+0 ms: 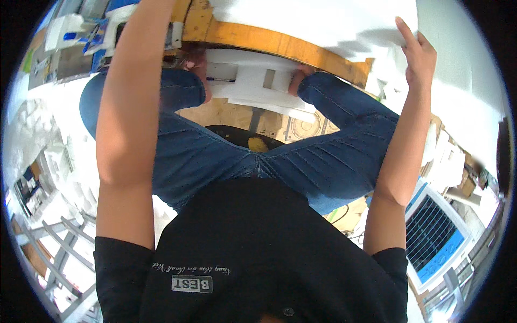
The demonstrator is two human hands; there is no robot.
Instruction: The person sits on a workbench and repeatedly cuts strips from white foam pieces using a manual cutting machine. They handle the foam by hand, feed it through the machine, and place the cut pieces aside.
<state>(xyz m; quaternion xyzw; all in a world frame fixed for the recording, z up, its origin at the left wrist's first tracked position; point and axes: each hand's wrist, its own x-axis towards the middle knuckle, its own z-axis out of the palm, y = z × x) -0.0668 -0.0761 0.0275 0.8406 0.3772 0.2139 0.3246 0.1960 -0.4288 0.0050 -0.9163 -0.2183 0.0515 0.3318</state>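
Observation:
My right hand (421,60) is raised at the upper right, over or beside a white surface (323,19) that lies behind a worn yellow wooden edge (280,43). Its index finger stretches out toward the far side, and I see nothing held in it. The other fingers are partly hidden behind the palm. A soft shadow falls on the white surface to the left of this hand. My left forearm (129,107) reaches up past the wooden edge's left end. The left hand itself lies beyond the top of the picture.
Blue and grey items (89,40) crowd the upper left. Below the wooden edge are white foam-like pieces (258,83) and a blue pen (221,79). A blue-and-white fan-like unit (439,234) stands at the lower right, a grey metal rack (62,237) at the lower left.

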